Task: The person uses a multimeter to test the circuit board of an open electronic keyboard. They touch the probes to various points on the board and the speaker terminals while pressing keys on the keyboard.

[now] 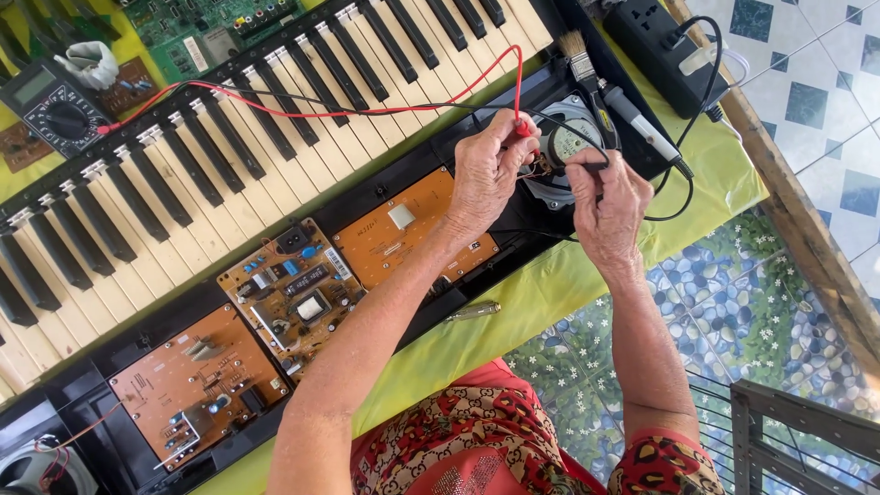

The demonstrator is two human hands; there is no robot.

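Both probes sat on the speaker; meter check looked under way, not finished.
Meter (50, 105) lay at 10 o'clock, keyboard (275, 137) opened, boards (293, 298) bare. Left hand (486, 174) pinched the red probe (519, 126) at the speaker (564, 147), at 1 o'clock; right hand (610, 206) gripped the black probe (587, 165) just beside. Case was not yet closed.

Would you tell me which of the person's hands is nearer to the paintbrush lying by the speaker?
Right. The right hand is just below the paintbrush; the left hand sits farther off, across the speaker.
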